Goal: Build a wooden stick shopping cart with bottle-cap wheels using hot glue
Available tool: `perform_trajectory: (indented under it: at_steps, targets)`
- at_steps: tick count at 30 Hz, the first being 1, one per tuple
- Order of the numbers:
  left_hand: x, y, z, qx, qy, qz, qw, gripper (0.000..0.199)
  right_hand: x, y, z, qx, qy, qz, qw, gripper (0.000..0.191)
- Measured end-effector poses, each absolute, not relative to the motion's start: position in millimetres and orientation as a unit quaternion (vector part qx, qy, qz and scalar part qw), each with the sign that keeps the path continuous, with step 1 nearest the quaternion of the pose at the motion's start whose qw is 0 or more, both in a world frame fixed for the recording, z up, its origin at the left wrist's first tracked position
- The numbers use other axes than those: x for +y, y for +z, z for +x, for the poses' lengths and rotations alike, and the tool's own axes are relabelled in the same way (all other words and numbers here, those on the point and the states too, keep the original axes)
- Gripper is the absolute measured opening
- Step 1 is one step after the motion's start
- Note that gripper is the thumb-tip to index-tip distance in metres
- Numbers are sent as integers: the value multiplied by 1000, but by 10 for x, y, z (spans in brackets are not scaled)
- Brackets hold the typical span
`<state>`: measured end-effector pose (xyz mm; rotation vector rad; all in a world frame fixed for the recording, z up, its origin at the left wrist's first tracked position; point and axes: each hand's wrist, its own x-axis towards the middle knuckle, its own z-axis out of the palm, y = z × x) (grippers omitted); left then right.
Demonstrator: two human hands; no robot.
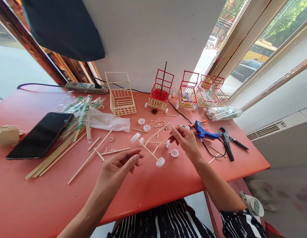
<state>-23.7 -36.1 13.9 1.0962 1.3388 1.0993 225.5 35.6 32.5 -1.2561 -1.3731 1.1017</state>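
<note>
One stick frame (pixel 148 150), pale, with white caps at the ends of its two cross-sticks: we find it near the middle of the surface (pixel 143 195), its far end angled up toward the right hand (pixel 185 140); whether its caps rest on the surface, we cannot tell. Handling, in our judgement: very light, stiff along each stick, dry rather than slippery, weak at the joints; best held by a long stick, close to a joint, without twisting.

Hands, two, well apart. Right: thumb and fingers pinched on a stick of the frame, at its right side. Left (pixel 123 163): fingers loosely curled, nothing seen in them, just beside the frame's near left cap and not touching it.

Nearby we count three loose caps (pixel 175 153) and a scatter of short stick pieces (pixel 158 125). To the right, one blue glue gun (pixel 204 130) and one pair of pliers (pixel 227 142). To the left, long sticks (pixel 54 155) and a black phone (pixel 41 135). Along the back, a pale stick basket (pixel 122 102), several red-trimmed stick baskets (pixel 157 103) and a power strip (pixel 86 88)
</note>
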Motion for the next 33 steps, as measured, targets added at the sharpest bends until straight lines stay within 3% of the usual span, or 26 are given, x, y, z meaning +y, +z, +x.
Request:
perform_trajectory:
  at_steps: [8,18,26,33]
  targets:
    - [-166,142,-60,565,431,466,527,46,270,288,2233,-557,473,-511,452,43]
    - [21,181,-340,618,337,562,434,47,199,328,2335,-641,441,-504,374,57]
    - [148,297,-584,627,275,625,375,44,556,690,2694,-683,326,-548,357,35]
    - [75,247,-779,635,327,579,393,50,1036,817,2928,-702,197,-612,307,21]
